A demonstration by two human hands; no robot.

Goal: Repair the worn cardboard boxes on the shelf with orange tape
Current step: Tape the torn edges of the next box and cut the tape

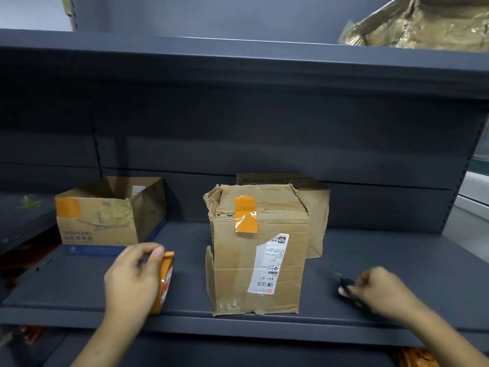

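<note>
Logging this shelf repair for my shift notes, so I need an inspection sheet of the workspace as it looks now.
Surface: dark grey metal shelf, boxes standing on it.
Job's things: worn closed cardboard box with an orange tape strip over its top edge; open-topped cardboard box with an orange patch; orange tape roll.
Clutter: third cardboard box behind.
Hands: left hand grips the roll; right hand holds black scissors.
Cables: nothing seen.
Surroundings: crumpled taped cardboard on the upper shelf.

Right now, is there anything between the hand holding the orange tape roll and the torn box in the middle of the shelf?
Nothing visible. The left hand grips the tape roll just left of the torn box, with only bare shelf between them. The open box sits farther back.
</note>
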